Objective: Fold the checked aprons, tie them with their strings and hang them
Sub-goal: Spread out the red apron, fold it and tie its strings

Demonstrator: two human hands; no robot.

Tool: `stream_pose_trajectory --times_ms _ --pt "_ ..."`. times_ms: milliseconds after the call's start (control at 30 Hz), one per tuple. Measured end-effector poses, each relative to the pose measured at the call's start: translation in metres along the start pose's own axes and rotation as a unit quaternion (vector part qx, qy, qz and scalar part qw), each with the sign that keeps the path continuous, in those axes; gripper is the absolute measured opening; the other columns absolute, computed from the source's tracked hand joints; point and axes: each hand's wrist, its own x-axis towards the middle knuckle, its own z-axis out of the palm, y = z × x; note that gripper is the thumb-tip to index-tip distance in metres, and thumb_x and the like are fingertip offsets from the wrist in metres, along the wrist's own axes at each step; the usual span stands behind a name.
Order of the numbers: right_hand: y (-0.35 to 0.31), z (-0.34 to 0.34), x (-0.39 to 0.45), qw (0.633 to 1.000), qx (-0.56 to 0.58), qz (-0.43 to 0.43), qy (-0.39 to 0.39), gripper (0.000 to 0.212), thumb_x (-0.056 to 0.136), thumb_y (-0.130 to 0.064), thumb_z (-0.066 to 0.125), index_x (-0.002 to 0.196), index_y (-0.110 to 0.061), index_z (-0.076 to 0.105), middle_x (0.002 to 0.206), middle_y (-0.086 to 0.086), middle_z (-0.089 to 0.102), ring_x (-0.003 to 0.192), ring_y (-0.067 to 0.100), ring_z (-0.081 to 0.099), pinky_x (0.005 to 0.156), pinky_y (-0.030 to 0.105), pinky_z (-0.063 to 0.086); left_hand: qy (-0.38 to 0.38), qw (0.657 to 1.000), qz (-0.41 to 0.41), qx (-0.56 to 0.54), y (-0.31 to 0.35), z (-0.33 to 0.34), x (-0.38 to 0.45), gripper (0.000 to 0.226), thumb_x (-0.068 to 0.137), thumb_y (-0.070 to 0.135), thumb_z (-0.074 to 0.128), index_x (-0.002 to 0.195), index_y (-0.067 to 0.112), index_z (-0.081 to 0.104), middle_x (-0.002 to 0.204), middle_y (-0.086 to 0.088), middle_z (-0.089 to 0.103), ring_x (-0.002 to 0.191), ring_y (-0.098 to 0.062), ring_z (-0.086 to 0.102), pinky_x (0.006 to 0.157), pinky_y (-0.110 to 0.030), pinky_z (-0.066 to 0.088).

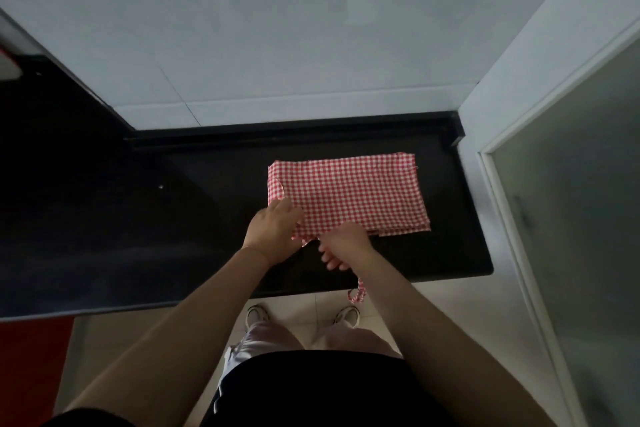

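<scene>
Apron (349, 192) lies folded into a rectangle on the dark tabletop (450, 253), right of centre, far edge close to the wall. Left hand (273, 230) sits at the near-left corner, grip closed on bunched cloth there. Right hand (346, 243) is at the near edge just beside it, fingers curled downward; grip looks closed on a string (358, 291), though the contact itself is hidden. String trails off the near tabletop edge and hangs toward the floor.

Risks, judged:
- Pulling the string hard could drag the near-left corner and open the fold, since only that corner is pinned.
- Layers at the near-right edge already sit stepped; a sideways tug may skew them further.
- Hanging string end could snag on the tabletop edge.
- Second string not visible; the tie may end up one-sided and loose.
</scene>
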Motion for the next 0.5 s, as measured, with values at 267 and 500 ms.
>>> stream_pose_trajectory --times_ms 267,500 --pt "-0.006 0.049 0.002 0.883 0.432 0.147 -0.106 0.03 0.099 -0.014 0.059 0.123 0.005 0.059 0.121 0.014 0.066 0.104 0.027 0.067 0.089 0.035 0.05 0.071 0.996 -0.021 -0.057 0.0 0.005 -0.003 0.012 0.09 0.017 0.061 0.091 0.015 0.073 0.09 0.0 0.068 0.08 -0.018 0.063 0.069 -0.033 0.052" --pt "-0.006 0.053 -0.003 0.832 0.538 0.126 -0.054 0.013 0.092 -0.009 0.067 0.104 -0.005 0.066 0.1 0.009 0.072 0.082 0.02 0.067 0.067 0.028 0.052 0.086 0.991 0.008 -0.101 -0.005 0.006 -0.01 0.013 0.089 0.011 0.064 0.093 0.012 0.076 0.092 -0.004 0.072 0.082 -0.022 0.067 0.073 -0.037 0.056"
